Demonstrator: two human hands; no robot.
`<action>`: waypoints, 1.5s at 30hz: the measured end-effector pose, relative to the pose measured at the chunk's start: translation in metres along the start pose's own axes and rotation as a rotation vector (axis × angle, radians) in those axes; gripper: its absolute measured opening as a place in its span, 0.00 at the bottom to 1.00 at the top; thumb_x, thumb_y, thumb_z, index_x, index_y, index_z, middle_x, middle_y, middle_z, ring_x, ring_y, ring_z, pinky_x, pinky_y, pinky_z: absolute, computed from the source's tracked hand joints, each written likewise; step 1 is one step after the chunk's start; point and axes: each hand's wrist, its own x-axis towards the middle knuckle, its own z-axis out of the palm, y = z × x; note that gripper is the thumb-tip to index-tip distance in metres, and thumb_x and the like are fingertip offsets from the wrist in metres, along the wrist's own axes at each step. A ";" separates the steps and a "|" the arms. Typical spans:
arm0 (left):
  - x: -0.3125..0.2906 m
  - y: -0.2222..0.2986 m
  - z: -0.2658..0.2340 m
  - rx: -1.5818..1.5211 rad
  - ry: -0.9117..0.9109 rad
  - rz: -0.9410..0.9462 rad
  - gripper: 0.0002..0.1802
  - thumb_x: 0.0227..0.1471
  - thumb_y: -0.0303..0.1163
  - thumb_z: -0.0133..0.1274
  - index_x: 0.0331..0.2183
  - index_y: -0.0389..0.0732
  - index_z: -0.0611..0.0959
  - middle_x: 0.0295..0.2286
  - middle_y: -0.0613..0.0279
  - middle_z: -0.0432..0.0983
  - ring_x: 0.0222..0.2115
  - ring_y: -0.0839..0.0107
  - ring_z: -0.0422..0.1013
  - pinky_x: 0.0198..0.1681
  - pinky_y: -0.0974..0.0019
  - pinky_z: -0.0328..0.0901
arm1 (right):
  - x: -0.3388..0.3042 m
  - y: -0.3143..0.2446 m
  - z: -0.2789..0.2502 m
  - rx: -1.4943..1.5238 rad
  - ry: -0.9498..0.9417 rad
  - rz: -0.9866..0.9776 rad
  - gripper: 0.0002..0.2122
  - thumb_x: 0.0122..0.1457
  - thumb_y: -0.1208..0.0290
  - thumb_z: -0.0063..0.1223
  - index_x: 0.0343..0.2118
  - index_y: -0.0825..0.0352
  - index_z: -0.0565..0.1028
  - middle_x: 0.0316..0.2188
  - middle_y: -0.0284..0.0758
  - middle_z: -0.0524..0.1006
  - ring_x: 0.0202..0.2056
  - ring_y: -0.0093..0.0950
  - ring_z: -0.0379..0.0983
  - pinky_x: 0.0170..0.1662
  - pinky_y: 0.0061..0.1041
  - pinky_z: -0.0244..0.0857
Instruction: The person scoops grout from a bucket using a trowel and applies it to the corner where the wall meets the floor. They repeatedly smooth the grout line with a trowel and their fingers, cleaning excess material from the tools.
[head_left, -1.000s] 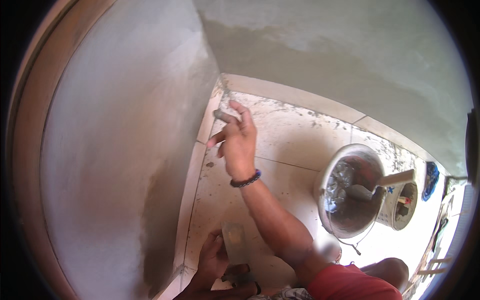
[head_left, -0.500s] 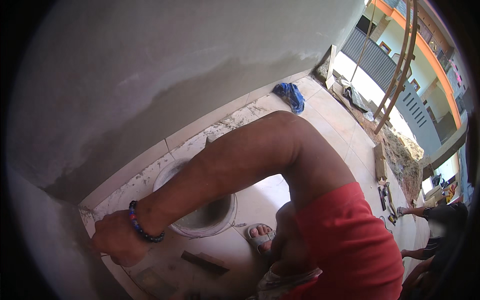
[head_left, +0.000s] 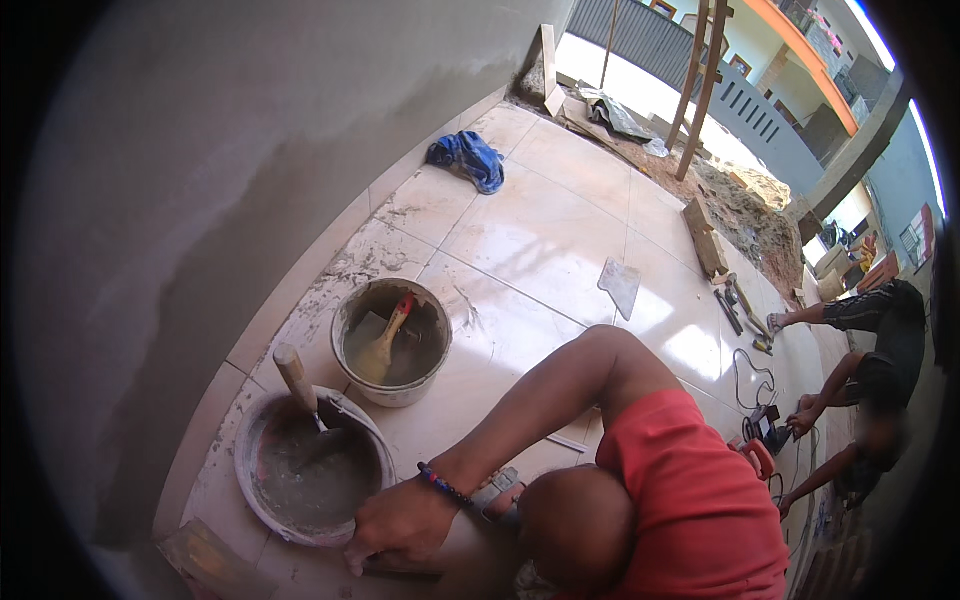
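A right hand (head_left: 400, 522) presses knuckles-down on the tiled floor (head_left: 520, 240), fingers curled over a flat tool (head_left: 400, 572), beside two buckets (head_left: 308, 468) of wet mortar. One holds a trowel (head_left: 300, 385), the other a brush (head_left: 385, 340).

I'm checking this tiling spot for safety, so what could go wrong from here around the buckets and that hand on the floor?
1. The hand presses on the floor right beside the mortar pan, whose trowel leans against the rim; a nudge could likely tip it out.
2. The bucket holding a brush stands close to the knee; shifting may knock it over.
3. A cord snakes across the tiles near another person: a trip hazard.
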 end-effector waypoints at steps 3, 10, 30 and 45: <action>0.018 0.027 0.016 0.108 -0.070 0.006 0.26 0.62 0.42 0.43 0.55 0.34 0.67 0.50 0.46 0.68 0.50 0.51 0.66 0.55 0.54 0.61 | -0.014 0.014 0.020 0.035 0.004 -0.022 0.17 0.47 0.77 0.46 0.43 0.69 0.71 0.28 0.47 0.76 0.33 0.46 0.73 0.35 0.40 0.66; 0.059 0.056 0.061 0.340 -0.331 0.105 0.28 0.62 0.43 0.45 0.55 0.33 0.67 0.50 0.44 0.68 0.50 0.49 0.66 0.54 0.53 0.61 | -0.069 0.011 0.039 0.050 0.217 0.116 0.16 0.43 0.76 0.48 0.38 0.69 0.75 0.26 0.44 0.78 0.32 0.43 0.75 0.37 0.38 0.69; 0.143 -0.109 0.033 0.132 -0.519 0.442 0.29 0.56 0.43 0.50 0.53 0.32 0.71 0.51 0.42 0.68 0.51 0.47 0.66 0.53 0.51 0.63 | -0.088 -0.040 0.053 0.202 0.496 0.288 0.15 0.47 0.78 0.45 0.40 0.69 0.75 0.32 0.43 0.79 0.34 0.41 0.76 0.38 0.35 0.69; 0.124 -0.110 0.016 0.068 -0.517 0.320 0.31 0.60 0.46 0.45 0.54 0.30 0.70 0.52 0.40 0.67 0.52 0.52 0.66 0.55 0.58 0.60 | -0.081 -0.037 0.063 0.355 0.490 0.197 0.13 0.52 0.79 0.44 0.41 0.71 0.74 0.35 0.46 0.78 0.36 0.40 0.75 0.40 0.35 0.68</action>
